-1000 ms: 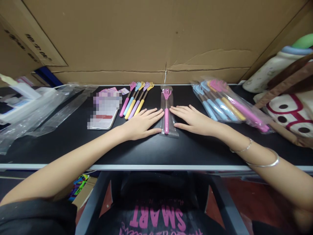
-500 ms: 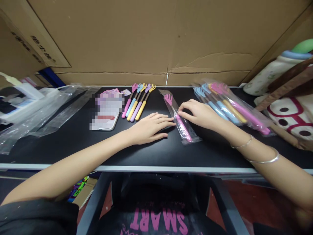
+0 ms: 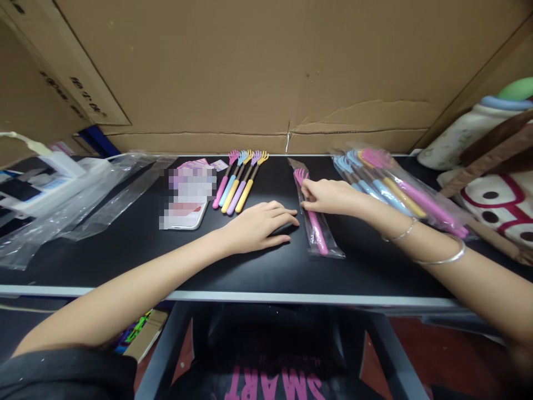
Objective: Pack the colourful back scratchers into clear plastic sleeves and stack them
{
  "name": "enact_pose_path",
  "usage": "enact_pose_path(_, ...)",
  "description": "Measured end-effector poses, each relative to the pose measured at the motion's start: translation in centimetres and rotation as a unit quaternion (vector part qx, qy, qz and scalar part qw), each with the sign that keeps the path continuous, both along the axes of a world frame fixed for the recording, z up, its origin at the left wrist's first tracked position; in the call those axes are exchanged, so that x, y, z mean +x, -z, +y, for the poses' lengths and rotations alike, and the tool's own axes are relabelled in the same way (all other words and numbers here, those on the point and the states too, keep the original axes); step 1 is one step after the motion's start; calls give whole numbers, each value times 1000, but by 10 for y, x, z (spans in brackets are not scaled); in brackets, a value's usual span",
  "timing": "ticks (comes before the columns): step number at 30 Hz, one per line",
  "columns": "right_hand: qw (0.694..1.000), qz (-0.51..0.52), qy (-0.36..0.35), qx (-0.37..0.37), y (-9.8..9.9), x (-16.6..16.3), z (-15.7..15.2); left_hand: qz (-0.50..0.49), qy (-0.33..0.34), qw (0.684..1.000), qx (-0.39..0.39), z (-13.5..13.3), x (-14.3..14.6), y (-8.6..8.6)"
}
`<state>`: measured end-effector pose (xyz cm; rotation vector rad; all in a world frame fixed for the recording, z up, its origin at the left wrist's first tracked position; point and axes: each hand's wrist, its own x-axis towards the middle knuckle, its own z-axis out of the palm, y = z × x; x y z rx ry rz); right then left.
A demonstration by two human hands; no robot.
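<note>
A pink back scratcher point(image 3: 317, 232) lies in a clear plastic sleeve point(image 3: 334, 249) on the black table. Curled over its shaft, just below the claw head, is my right hand point(image 3: 327, 195), its fingers closed on the bagged scratcher. My left hand point(image 3: 262, 226) rests palm down just left of the sleeve, fingers stretched out and apart, holding nothing. Beyond it several unwrapped back scratchers point(image 3: 239, 186) in pink, blue, yellow and purple lie side by side. To the right, several bagged back scratchers point(image 3: 389, 191) overlap in a pile.
At the left lie empty plastic sleeves point(image 3: 112, 194) beside a white device point(image 3: 62, 172). A phone point(image 3: 189, 219), partly blurred, lies near printed cards point(image 3: 195, 164). A bottle point(image 3: 452, 133) and a patterned bag point(image 3: 495, 200) stand at the right. Cardboard point(image 3: 250, 72) walls the back.
My right hand has moved up the scratcher's shaft toward the claw head and its fingers have curled in. My left fingertips now sit apart from the sleeve. The view has shifted slightly.
</note>
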<state>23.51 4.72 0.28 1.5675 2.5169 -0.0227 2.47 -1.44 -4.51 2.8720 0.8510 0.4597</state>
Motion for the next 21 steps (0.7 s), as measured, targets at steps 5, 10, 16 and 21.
enact_pose_path(5,999,48,14,-16,4,3,2,-3,3,1000,6,0,0,-1)
enact_pose_path(10,992,124,-3,-12,4,12,3,2,7,1000,17,0,0,-1)
enact_pose_path(16,976,216,-11,40,-36,49,14,10,3,1000,15,-1,-1,0)
enact_pose_path(21,965,233,74,92,-81,107,35,11,1,1000,16,0,-2,2)
